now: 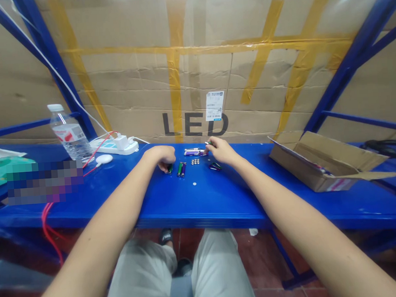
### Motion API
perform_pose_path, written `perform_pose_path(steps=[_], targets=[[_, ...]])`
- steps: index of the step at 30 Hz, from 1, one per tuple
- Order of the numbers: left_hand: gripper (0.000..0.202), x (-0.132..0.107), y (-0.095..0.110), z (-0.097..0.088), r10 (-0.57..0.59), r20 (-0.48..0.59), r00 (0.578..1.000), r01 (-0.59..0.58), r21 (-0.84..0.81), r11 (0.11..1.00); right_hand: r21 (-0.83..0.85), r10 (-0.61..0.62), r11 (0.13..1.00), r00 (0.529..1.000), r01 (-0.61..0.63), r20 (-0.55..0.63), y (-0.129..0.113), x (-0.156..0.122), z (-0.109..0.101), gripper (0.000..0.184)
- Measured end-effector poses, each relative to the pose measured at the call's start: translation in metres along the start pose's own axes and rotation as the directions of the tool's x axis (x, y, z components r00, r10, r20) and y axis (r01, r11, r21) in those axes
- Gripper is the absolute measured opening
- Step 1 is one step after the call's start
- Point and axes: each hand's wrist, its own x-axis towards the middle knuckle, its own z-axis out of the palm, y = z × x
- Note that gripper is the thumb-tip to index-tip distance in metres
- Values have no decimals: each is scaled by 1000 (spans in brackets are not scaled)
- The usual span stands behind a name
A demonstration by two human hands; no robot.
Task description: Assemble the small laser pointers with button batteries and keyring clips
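Observation:
On the blue table [201, 198] my left hand [161, 156] is curled shut over a small dark green tube [169, 169]. Just right of it lie a green tube and a purple tube [181, 169] side by side. My right hand [218, 150] pinches a small part [208, 143] at the end of a row of little metallic tubes [194, 152]. A dark tube [215, 167] lies below that hand. Several small silver button cells [195, 161] sit between the hands, and one lone cell [194, 183] lies nearer me.
An open cardboard box [324, 164] lies on the table's right. At the left stand a water bottle [68, 132], a white power strip [116, 145] with red and white cables, and a white puck [104, 159]. Taped cardboard marked LED [196, 123] walls the back.

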Motion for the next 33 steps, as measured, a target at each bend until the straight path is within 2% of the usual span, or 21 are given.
perform_pose_path(steps=[4,10,22,31,33], targets=[[17,0,2,0,49,46,998,-46,-47,998,-15,8,1000,1000,-8,5,-1,-1,-1,13],[16,-1,6,2,88,51,995,-84,-84,993,-29,6,1000,1000,-6,8,-1,-1,-2,15],[25,-4,8,2,80,101,992,-68,-118,991,-29,12,1000,1000,-11,27,1,0,-1,15],[16,-1,3,1,73,89,993,-60,-143,988,-46,5,999,1000,-4,22,0,0,-2,15],[14,3,1,-1,63,28,998,-60,-86,994,-44,-2,999,1000,3,21,1,0,-1,15]])
